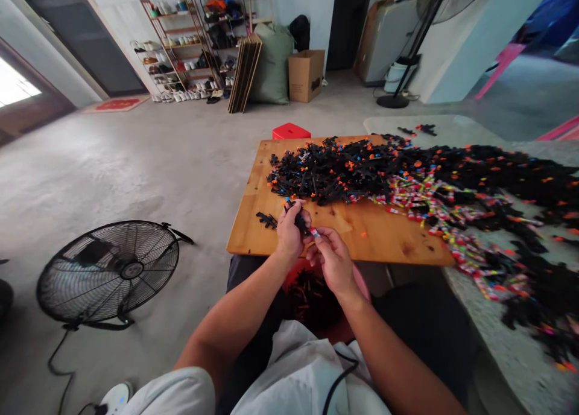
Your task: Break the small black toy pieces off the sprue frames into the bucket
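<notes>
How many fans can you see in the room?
2. One floor fan sits low on the concrete floor, left of the person's left hand. One tall stand fan is at the back right, partly cut off. Others may be hidden.

a home used for piecework: shoe rack (181, 47) by the doorway, floor fan (108, 273), parts-heaped wooden table (384, 237).

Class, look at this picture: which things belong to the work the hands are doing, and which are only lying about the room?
Part of the work:
left hand gripping a black part
right hand pinching a small coloured piece
pile of black parts
coloured pieces
wooden board

Just lying about:
floor fan
cardboard box
shoe racks
green sack
</notes>
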`<state>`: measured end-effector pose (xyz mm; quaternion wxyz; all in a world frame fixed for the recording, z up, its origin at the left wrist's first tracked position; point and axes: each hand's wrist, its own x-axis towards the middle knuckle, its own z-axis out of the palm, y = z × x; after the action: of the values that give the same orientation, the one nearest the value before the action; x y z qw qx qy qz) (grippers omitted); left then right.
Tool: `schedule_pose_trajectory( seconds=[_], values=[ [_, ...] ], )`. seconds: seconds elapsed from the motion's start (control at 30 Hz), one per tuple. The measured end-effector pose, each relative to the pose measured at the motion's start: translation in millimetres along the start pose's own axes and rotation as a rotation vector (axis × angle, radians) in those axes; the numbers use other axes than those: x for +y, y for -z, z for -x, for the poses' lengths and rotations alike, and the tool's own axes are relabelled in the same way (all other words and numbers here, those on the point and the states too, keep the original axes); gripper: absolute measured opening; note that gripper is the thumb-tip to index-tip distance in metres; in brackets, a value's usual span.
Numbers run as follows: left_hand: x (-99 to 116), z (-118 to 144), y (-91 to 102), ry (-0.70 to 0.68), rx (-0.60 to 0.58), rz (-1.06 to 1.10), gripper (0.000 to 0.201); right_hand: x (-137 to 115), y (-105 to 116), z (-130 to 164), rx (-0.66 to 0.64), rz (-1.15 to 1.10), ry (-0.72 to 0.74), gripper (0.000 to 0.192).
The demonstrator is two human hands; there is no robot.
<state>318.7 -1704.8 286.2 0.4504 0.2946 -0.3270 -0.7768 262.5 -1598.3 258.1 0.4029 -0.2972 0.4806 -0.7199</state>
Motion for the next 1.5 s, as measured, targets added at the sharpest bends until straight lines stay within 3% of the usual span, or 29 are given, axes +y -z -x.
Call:
schedule_pose_trajectory(
  seconds=[0.1,0.27,0.67,0.8,0.9,1.03,1.13,1.2,1.27,1.33,1.37,1.5],
  values=[
    [-1.8,-0.4,-1.6,-0.12,0.037,0.049,0.027,1.4,3.0,2.4,0.0,-0.023,-0.015,0.033],
    [-2.7,-0.5,-3.4,-0.101,0.013,0.051,0.027,5.8,3.1,5.2,0.018,-0.063,-0.087,0.034],
    [-13.3,-3.7,-5.4,-0.149,0.09,0.036,0.027,2.7,-10.2,14.6,0.031,-0.175,-0.182,0.033],
    [-17.7,1.9,-6.4,-0.149,0.122,0.003,0.025,7.3,-9.0,17.3,-0.019,-0.122,-0.192,0.033],
    [-23.7,6.0,-0.6,-0.162,0.126,-0.081,0.027,10.6,4.6,17.3,-0.101,-0.068,-0.241,0.033],
    [-13.3,-2.0,34.5,-0.31,0.069,-0.394,0.042,1.5,47.5,18.8,-0.123,0.05,-0.272,0.036],
    [14.5,-22.4,82.8,-0.547,0.086,-0.942,0.043,-12.7,88.6,23.8,-0.229,0.326,-0.328,0.035],
    [35.1,-38.0,115.9,-0.635,-0.133,-1.386,0.044,-21.6,112.0,24.8,-0.357,0.591,-0.38,0.03],
    [51.7,-50.5,141.3,-0.638,-0.427,-1.681,0.045,-30.2,129.6,18.3,-0.441,0.823,-0.375,0.023],
    [62.3,-58.1,154.8,-0.595,-0.6,-1.833,0.044,-40.1,142.7,0.8,-0.381,1.023,-0.289,0.023],
    [65.6,-60.2,157.0,-0.575,-0.645,-1.876,0.044,-45.8,148.4,-12.0,-0.286,1.129,-0.222,0.026],
    [67.1,-61.7,146.4,-0.528,-0.644,-1.945,0.037,-69.9,172.7,-74.3,0.275,1.597,-0.005,0.032]
  ],
)
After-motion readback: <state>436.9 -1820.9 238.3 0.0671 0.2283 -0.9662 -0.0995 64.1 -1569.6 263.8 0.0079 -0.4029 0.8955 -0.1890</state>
